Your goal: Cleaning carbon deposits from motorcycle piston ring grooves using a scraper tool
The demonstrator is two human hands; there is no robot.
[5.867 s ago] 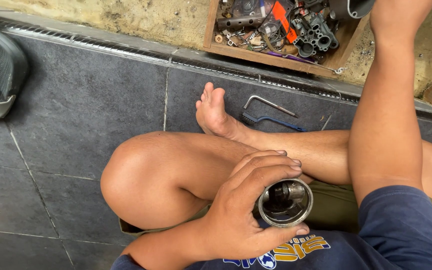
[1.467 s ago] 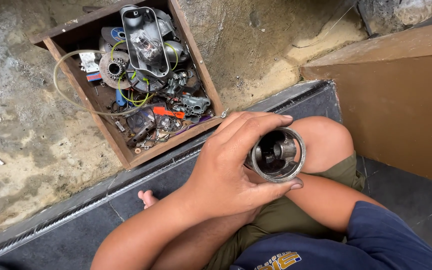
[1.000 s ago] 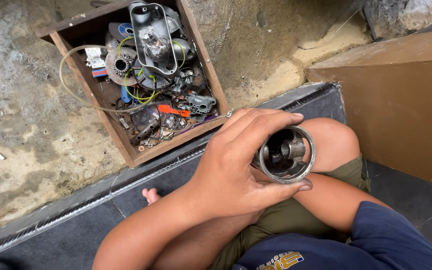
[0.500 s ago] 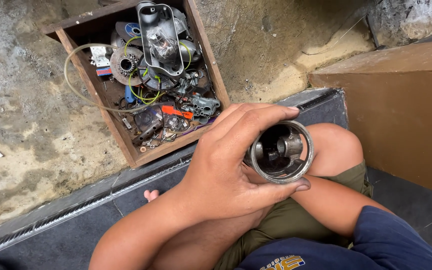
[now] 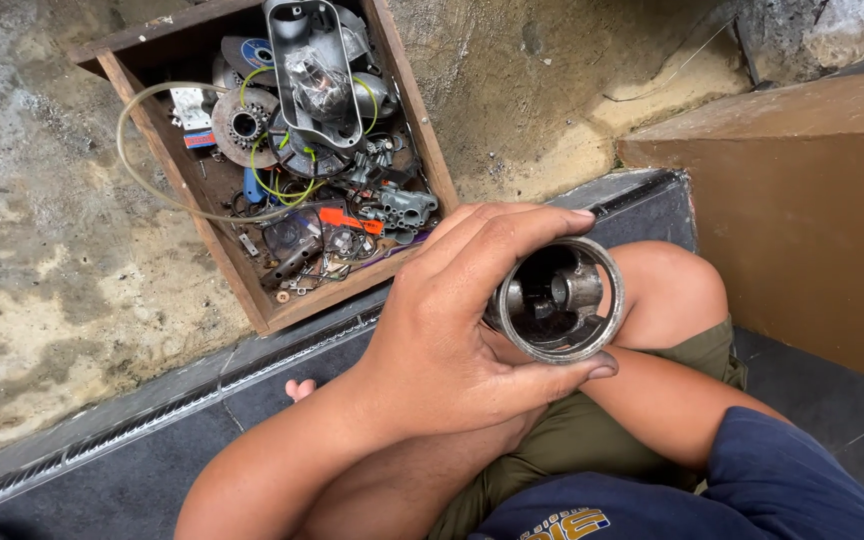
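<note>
My left hand is wrapped around a hollow metal piston, fingers over its top and thumb under its rim. The piston's open end faces me, and the pin bosses show inside. I hold it above my bent knee. My right forearm, in a dark blue sleeve, runs in from the lower right and passes under the left hand. The right hand itself is hidden behind the left hand and the piston.
An open wooden box of several engine parts, a grey metal cover and a looped hose sits on rough concrete ahead. A metal drain strip edges the dark tiled floor. A brown block stands at right.
Earlier my right arm was stretched out to the box; it is now drawn back under the left hand. The piston has stayed gripped, tilting slightly, while my view drifted.
</note>
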